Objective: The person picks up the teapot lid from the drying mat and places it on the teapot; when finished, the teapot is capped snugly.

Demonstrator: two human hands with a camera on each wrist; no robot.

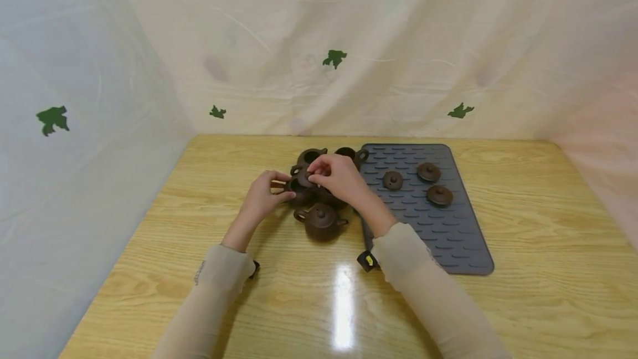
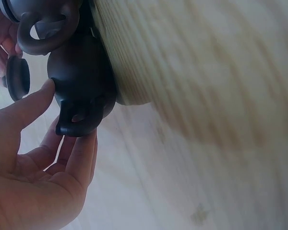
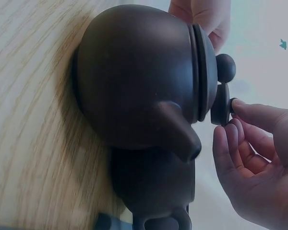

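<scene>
Dark brown teapots stand in a cluster near the table's middle. My left hand [image 1: 261,195] holds an open teapot [image 2: 81,67] from the left, thumb on its body and fingers at its handle. Just above that pot's mouth, my right hand [image 1: 344,179] pinches a small round lid [image 3: 222,106] by its knob; the lid looks tilted. Closer to me sits a teapot with its lid on [image 1: 321,223], spout pointing right. Behind the hands are lidless teapots [image 1: 351,153], one partly covered by my right hand.
A grey ridged mat [image 1: 448,242] lies to the right of the pots. On it rest three brown lids, a small lid [image 1: 393,180], a back lid [image 1: 428,172] and a front lid [image 1: 440,195]. A patterned curtain [image 1: 279,98] hangs behind the wooden table [image 1: 294,303].
</scene>
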